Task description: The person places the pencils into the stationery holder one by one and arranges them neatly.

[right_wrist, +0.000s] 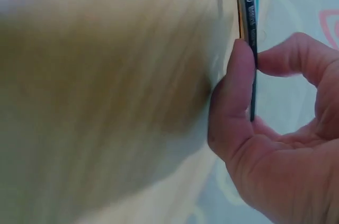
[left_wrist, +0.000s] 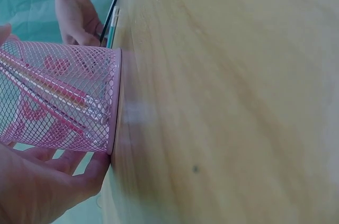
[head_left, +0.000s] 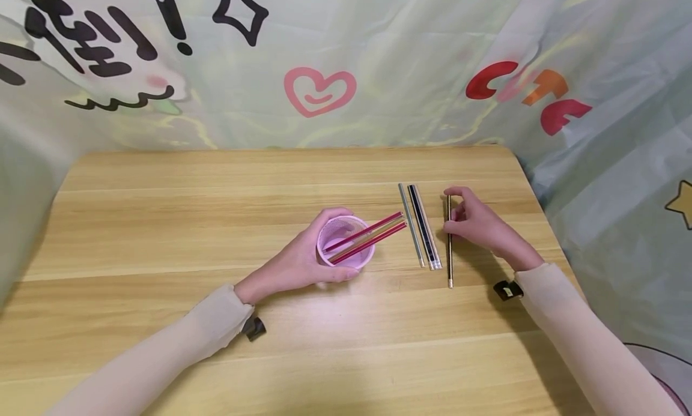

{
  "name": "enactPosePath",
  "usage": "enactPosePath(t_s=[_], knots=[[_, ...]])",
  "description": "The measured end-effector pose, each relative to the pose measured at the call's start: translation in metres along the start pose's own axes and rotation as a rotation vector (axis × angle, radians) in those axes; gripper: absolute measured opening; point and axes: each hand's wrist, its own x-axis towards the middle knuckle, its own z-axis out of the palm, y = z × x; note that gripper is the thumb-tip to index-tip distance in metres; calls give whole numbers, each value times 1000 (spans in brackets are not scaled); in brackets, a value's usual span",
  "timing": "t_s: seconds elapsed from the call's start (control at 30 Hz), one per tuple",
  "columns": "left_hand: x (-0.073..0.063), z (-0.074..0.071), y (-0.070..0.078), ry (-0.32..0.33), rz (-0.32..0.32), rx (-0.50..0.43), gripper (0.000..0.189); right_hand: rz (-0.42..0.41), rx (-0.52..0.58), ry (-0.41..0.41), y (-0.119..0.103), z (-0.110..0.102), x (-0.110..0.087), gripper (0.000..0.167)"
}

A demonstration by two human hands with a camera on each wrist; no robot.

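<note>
My left hand point(head_left: 308, 257) curls round a pink mesh pencil cup point(left_wrist: 58, 97) standing on the table. Several red and gold pencils point(head_left: 367, 239) lean in the cup, their tops pointing right over its rim. At the right, my right hand point(head_left: 481, 224) pinches a dark pencil point(head_left: 450, 254) between thumb and fingers. Its white-tipped end points toward me, and it overlaps the tabletop in the head view. Printed lettering shows on the black pencil point(right_wrist: 249, 7) at the fingertips in the right wrist view.
Between cup and right hand lie a grey-blue pencil point(head_left: 412, 227) and a close row of dark and pale pencils point(head_left: 424, 227). The wooden table point(head_left: 189, 212) has rounded back corners. A printed curtain point(head_left: 400, 74) hangs behind it and along the right side.
</note>
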Motion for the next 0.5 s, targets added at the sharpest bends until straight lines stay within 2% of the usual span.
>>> enactPosePath(t_s=[0.17,0.4,0.5], knots=[[0,0,-1,-8,5,1,96,-26,159,35,8,0,-5,80],[0,-1,-1,-8,8,-10,94,-66,286,137,9,0,-14,70],[0,-1,0,-7,10,-13,93,-96,382,187,5,1,-20,65]])
